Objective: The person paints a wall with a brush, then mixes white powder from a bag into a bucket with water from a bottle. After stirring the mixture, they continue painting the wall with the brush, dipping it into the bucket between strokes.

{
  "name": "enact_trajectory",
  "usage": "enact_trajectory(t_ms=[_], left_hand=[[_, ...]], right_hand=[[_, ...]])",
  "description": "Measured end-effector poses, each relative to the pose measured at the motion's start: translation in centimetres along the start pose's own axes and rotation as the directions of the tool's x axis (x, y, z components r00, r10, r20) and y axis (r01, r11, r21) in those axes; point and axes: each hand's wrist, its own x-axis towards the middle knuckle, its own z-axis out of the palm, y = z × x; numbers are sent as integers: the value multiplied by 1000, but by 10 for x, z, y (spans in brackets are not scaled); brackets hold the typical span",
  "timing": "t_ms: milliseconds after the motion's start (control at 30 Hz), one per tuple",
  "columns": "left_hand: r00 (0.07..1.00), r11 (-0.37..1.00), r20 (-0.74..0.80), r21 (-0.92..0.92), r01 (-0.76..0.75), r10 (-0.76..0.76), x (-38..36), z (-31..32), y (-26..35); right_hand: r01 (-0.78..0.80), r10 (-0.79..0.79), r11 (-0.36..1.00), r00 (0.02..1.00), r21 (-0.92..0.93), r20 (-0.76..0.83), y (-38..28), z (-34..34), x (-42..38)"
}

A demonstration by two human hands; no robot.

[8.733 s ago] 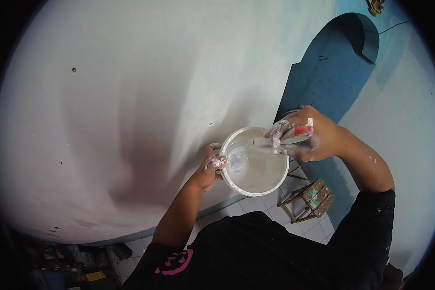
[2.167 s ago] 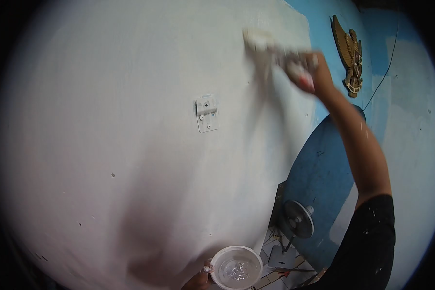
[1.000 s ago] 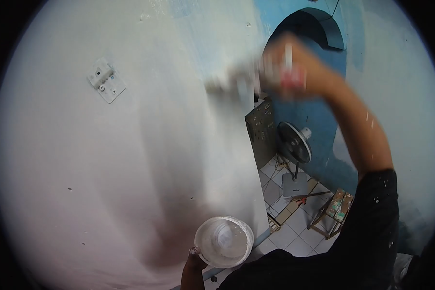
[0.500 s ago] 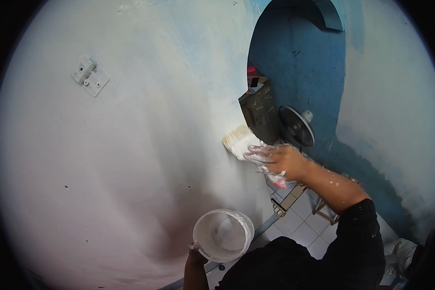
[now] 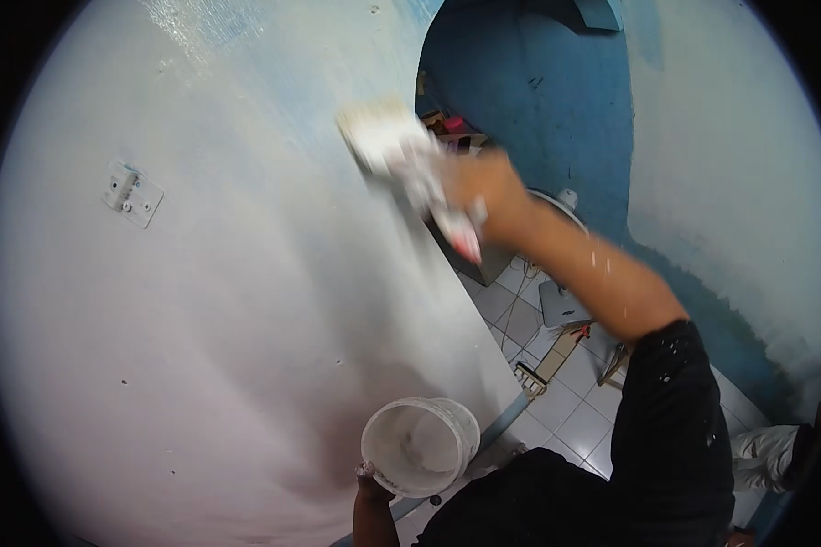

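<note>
My right hand [image 5: 461, 191], blurred by motion and smeared with white paint, is closed around a wide paintbrush [image 5: 379, 137]. The brush's pale bristles lie against the wall [image 5: 246, 273] near the edge of the arched opening, and the red-tipped end of its handle points down and right. Lower in the view, my left hand [image 5: 369, 483] grips the rim of a white plastic bucket [image 5: 465, 433]. The bucket is tilted so its inside shows, with whitish paint residue on its walls. Most of the left fingers are hidden by the bucket.
A hinge-like metal bracket [image 5: 132, 194] sticks out of the wall at left. Through the blue arched opening [image 5: 538, 109] stand a cabinet and a fan [image 5: 566, 201], partly behind my arm. Another brush [image 5: 529, 378] rests below on the tiled floor side. A person's pale trousers [image 5: 764, 456] show at right.
My right hand has swept the paintbrush up and left along the wall. The view has shifted a little, and the left hand still holds the bucket in about the same place.
</note>
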Motion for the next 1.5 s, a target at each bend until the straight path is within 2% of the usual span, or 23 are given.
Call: enact_trajectory(t_ms=[133,267,300,333,400,467,500,567,633,667,733,867,933,1000,1067,1167,1200,1233,1300,1333,1400,1467,1500], left_hand=[[994,995,105,-96,-5,15,1,-14,-7],[991,988,129,-149,38,-19,4,-37,-14],[994,990,103,-138,38,-24,3,-34,-16],[996,992,81,-125,36,-26,4,-29,-16],[997,994,75,-108,35,-27,11,-17,-12],[995,993,94,-107,39,-29,13,-10,-10],[995,991,96,-128,44,-32,14,-11,-13],[994,984,100,-172,54,-37,16,-16,-19],[987,985,143,-142,97,-77,14,-14,-12],[982,985,164,-125,119,-98,13,-14,-10],[987,988,145,-124,94,-76,11,-23,-15],[989,993,143,-102,59,-44,9,-16,-12],[991,994,127,-97,52,-39,4,-15,-12],[993,993,119,-107,42,-29,8,-16,-13],[994,990,103,-134,41,-27,8,-23,-19],[984,988,177,-156,9,19,10,-19,-16],[985,986,171,-166,12,17,9,-16,-14],[986,984,165,-176,14,15,8,-12,-12],[994,983,107,-180,-15,35,4,-13,-14],[997,984,58,-171,-47,57,0,-16,-18],[997,984,25,-162,-73,78,0,-18,-13],[997,978,34,-199,-58,66,-8,-14,-12],[996,979,6,-184,-83,86,-8,-20,-14]], right_hand=[[-115,77,987,949,108,305,-65,-1,-82],[-290,151,940,828,181,541,-25,-44,-9],[-407,288,907,781,103,554,-11,-49,28],[-186,59,957,874,220,482,9,-61,67],[78,-53,993,965,-88,259,24,-70,126],[-301,241,946,901,118,361,-17,-90,178],[-32,-11,976,981,215,191,-4,-78,174],[-17,-11,959,995,285,95,12,-39,128],[112,-119,992,976,53,182,2,-18,79],[261,-185,945,924,-197,336,-27,-15,46],[303,-242,944,906,-133,348,-56,8,-13],[68,-240,953,766,296,596,-80,-3,-30],[-131,-184,935,620,331,763,-64,-9,1],[1,-217,931,807,366,550,-35,-23,59],[196,-238,969,903,149,359,-8,-42,118],[389,-401,902,916,-187,-25,1,-59,191],[313,-314,949,942,-30,-119,-6,-61,207],[313,-337,935,930,-164,-146,-12,-57,205],[111,-67,984,954,-137,292,5,-36,157],[543,-438,795,823,-272,362,-29,-21,138],[629,-533,747,760,-215,372,-68,-6,84],[532,-539,831,698,161,472,-90,-7,71],[316,-460,888,642,334,614,-87,-8,85]])
